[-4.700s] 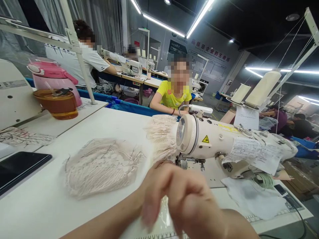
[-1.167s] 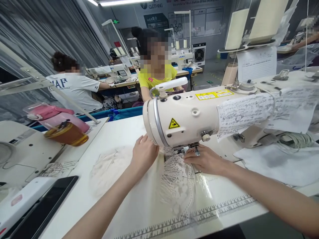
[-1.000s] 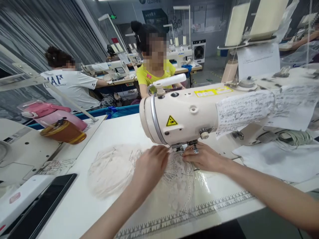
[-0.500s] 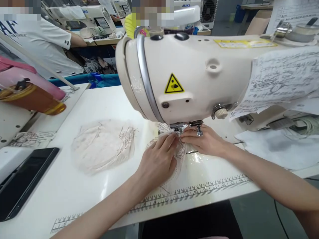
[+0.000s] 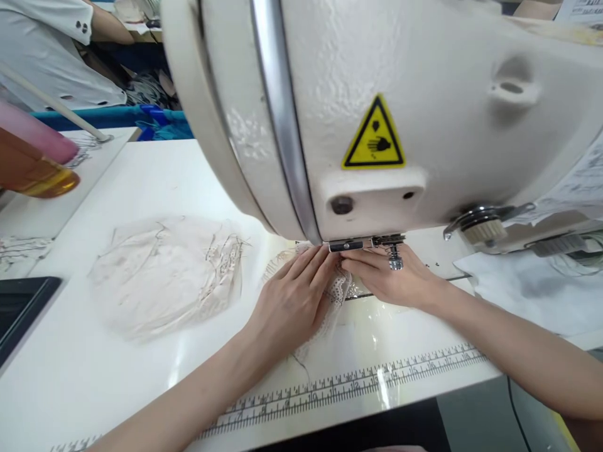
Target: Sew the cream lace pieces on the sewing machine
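Under the head of a white sewing machine (image 5: 330, 69) lies a piece of pale lace fabric (image 5: 338, 290). My left hand (image 5: 293, 294) rests over the lace, its fingers together and pressing it close to the presser foot. From the other side, my right hand (image 5: 393, 276) has its fingertips closed on the lace edge; the machine's lower parts partly cover these fingers. Needle and stitching point are hidden behind the hands and machine head. Left of my left hand, another thin, pale fabric piece (image 5: 164, 279) with loose thread ends lies flat on the white table (image 5: 155, 179).
A printed ruler scale (image 5: 348, 386) runs along the table's front edge. To the left are a black-screened device (image 5: 21, 307) and an amber container (image 5: 35, 166). White cloth (image 5: 527, 295) lies at right. Beyond the table, a co-worker's white sleeve (image 5: 61, 19) shows.
My view has moved closer to the machine, so its head looks larger. Both hands stay on the lace beside the presser foot, with the left fingers now nearer the machine head.
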Motion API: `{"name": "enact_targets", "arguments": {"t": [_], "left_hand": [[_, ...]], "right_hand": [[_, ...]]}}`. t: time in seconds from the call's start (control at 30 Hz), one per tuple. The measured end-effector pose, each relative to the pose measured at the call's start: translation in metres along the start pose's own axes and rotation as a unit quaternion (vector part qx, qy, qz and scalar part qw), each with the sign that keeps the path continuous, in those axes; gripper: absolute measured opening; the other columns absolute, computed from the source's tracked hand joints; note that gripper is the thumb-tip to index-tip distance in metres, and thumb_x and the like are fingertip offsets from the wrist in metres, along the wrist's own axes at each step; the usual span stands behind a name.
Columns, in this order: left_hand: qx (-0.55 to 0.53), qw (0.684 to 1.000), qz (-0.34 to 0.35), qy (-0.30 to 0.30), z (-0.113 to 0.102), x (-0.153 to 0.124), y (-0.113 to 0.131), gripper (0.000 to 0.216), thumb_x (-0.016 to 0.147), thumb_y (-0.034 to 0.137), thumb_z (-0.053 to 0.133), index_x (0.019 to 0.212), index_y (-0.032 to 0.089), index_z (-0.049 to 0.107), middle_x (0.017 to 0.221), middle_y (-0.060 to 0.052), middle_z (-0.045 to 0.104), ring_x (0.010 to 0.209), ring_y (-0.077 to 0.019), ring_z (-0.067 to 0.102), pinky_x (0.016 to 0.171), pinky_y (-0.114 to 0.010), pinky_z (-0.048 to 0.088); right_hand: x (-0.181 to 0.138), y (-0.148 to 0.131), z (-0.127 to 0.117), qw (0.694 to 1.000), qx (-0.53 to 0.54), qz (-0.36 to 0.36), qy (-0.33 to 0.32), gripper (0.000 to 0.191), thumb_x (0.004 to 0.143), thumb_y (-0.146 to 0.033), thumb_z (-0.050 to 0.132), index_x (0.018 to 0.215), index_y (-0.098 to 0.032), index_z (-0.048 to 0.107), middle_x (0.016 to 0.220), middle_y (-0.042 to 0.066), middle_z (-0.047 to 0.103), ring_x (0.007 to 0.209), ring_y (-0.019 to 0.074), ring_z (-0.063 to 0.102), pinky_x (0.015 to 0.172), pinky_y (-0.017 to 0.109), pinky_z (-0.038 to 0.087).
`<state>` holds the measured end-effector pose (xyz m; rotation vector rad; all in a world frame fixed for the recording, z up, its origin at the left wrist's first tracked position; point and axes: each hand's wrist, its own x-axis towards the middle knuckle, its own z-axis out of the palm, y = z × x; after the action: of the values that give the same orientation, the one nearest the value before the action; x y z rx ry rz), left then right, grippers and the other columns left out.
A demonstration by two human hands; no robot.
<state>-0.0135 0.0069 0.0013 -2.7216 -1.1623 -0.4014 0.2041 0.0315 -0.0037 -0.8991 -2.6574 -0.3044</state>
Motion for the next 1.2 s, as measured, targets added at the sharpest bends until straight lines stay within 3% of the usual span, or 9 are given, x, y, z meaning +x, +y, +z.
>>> {"name": "enact_targets", "arguments": {"t": [0.2, 0.43, 0.63, 0.8, 0.9, 1.2], "left_hand": [[0.011, 1.0, -0.001, 0.015, 0.002, 0.0002, -0.001, 0.042, 0.091, 0.019, 0.038, 0.128, 0.004, 0.052, 0.13, -0.016, 0.057, 0.12, -0.0306, 0.054, 0.095, -0.045, 0.051], [0.031, 0.999, 0.008, 0.027, 0.0016, 0.001, -0.0002, 0.041, 0.09, 0.019, 0.039, 0.124, 0.002, 0.055, 0.127, -0.017, 0.059, 0.117, -0.0303, 0.056, 0.096, -0.044, 0.051], [0.015, 1.0, 0.002, 0.02, -0.0001, 0.0016, 0.0002, 0.043, 0.091, 0.019, 0.037, 0.127, 0.003, 0.052, 0.131, -0.017, 0.056, 0.123, -0.0298, 0.052, 0.098, -0.045, 0.049], [0.0, 1.0, -0.008, 0.015, -0.0002, 0.0018, 0.001, 0.043, 0.09, 0.018, 0.038, 0.13, 0.005, 0.05, 0.134, -0.016, 0.053, 0.127, -0.0291, 0.049, 0.1, -0.046, 0.048], [0.003, 1.0, -0.009, 0.015, 0.0004, 0.001, 0.0007, 0.044, 0.089, 0.017, 0.039, 0.13, 0.006, 0.05, 0.135, -0.016, 0.053, 0.127, -0.0287, 0.048, 0.101, -0.046, 0.048], [0.023, 1.0, 0.001, 0.001, -0.0062, 0.0021, 0.0036, 0.043, 0.092, 0.018, 0.039, 0.132, 0.008, 0.048, 0.136, -0.015, 0.052, 0.128, -0.0276, 0.047, 0.102, -0.045, 0.045]], "right_hand": [[-0.0022, -0.0012, -0.0024, 0.999, -0.032, 0.001, -0.029, 0.037, 0.086, -0.012, 0.046, 0.118, -0.024, 0.058, 0.13, -0.001, 0.059, 0.088, 0.0197, 0.064, 0.051, 0.032, 0.042], [-0.0007, -0.0033, -0.0044, 0.998, -0.012, 0.018, -0.062, 0.038, 0.085, -0.012, 0.047, 0.12, -0.024, 0.057, 0.135, 0.001, 0.055, 0.092, 0.0196, 0.063, 0.058, 0.03, 0.044], [0.0004, -0.0006, 0.0, 0.999, 0.035, 0.009, -0.027, 0.034, 0.086, -0.009, 0.046, 0.115, -0.021, 0.059, 0.125, 0.004, 0.062, 0.104, 0.0219, 0.06, 0.067, 0.031, 0.046], [0.0031, 0.0015, 0.0016, 0.998, 0.038, -0.011, 0.039, 0.028, 0.086, -0.007, 0.045, 0.106, -0.018, 0.061, 0.122, 0.004, 0.064, 0.098, 0.0209, 0.063, 0.075, 0.035, 0.049], [0.0039, 0.0027, 0.0033, 0.998, 0.047, -0.019, 0.04, 0.026, 0.087, -0.007, 0.046, 0.105, -0.018, 0.062, 0.122, 0.004, 0.064, 0.101, 0.0206, 0.063, 0.083, 0.038, 0.048], [0.0025, 0.0047, 0.0028, 0.996, 0.044, -0.043, 0.071, 0.027, 0.088, -0.008, 0.045, 0.107, -0.017, 0.062, 0.116, 0.003, 0.067, 0.104, 0.0196, 0.062, 0.091, 0.039, 0.049]]}}
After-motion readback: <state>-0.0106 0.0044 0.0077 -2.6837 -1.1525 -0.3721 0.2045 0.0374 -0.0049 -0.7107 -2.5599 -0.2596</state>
